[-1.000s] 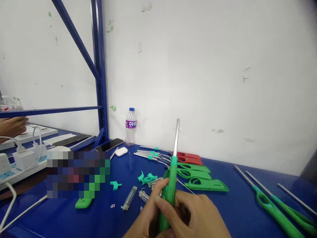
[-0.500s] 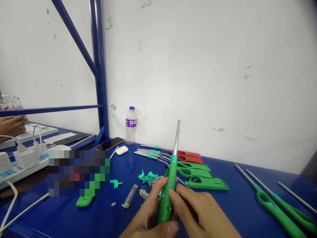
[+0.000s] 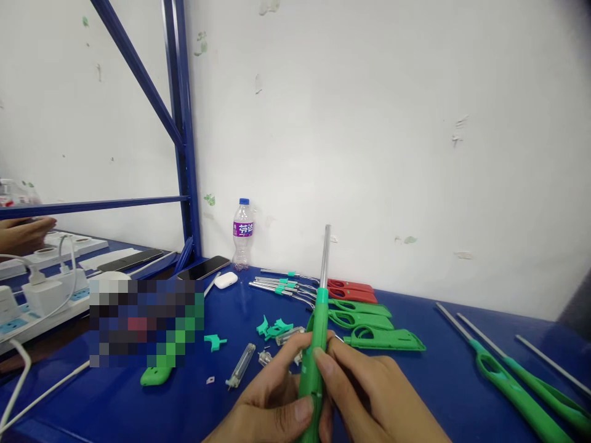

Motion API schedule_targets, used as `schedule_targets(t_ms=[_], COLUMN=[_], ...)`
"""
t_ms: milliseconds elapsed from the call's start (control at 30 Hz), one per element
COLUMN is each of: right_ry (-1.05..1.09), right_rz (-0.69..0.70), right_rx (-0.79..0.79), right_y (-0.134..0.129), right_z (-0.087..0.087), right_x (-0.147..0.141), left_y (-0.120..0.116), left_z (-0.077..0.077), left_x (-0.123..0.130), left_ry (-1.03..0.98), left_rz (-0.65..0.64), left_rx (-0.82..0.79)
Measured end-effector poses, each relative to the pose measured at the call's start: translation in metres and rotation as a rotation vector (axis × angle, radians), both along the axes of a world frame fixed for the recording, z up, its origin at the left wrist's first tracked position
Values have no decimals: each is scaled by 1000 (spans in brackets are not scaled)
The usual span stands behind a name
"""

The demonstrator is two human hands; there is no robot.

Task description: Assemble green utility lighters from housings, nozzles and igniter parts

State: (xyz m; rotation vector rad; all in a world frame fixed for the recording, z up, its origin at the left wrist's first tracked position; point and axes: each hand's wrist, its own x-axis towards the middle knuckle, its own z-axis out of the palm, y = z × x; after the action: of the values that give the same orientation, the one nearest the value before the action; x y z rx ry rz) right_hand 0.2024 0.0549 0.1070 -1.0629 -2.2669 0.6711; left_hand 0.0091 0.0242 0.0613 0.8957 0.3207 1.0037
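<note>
A green long-necked lighter [image 3: 317,344] stands nearly upright in both my hands, its metal tube pointing up. My left hand [image 3: 272,403] is wrapped round the lower left of the handle, thumb across its front. My right hand [image 3: 369,394] grips the handle from the right, with the thumb on the front and fingers behind. Beyond lie green handle shells [image 3: 390,340], red handle shells [image 3: 353,294] and metal tubes with teal collars [image 3: 277,286]. Teal triggers [image 3: 277,329] and a clear fuel tank [image 3: 241,366] rest to the left of the lighter.
Green lighters [image 3: 512,394] lie at the right. A bottle [image 3: 242,237], white case [image 3: 226,280] and phone [image 3: 204,268] stand or lie near the wall. Power strips with cables [image 3: 44,295] are at left, near another person's hand [image 3: 28,234]. A blue rack post [image 3: 187,135] rises behind.
My left thumb has moved up onto the front of the handle. The lighter sits slightly further left in view. The other person's hand at the far left has shifted slightly right.
</note>
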Motion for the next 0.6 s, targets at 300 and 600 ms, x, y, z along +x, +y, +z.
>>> schedule_targets(t_ms=[300,600], right_ry=[-52,-63], right_rz=[49,46], right_rx=[31,30], right_y=[-1,-4], right_z=[4,5], right_x=[2,3], left_y=[1,-3], left_z=[-15,-10], left_x=[-11,-7], left_ry=[106,122], left_rz=[22,47], left_rx=[126,88])
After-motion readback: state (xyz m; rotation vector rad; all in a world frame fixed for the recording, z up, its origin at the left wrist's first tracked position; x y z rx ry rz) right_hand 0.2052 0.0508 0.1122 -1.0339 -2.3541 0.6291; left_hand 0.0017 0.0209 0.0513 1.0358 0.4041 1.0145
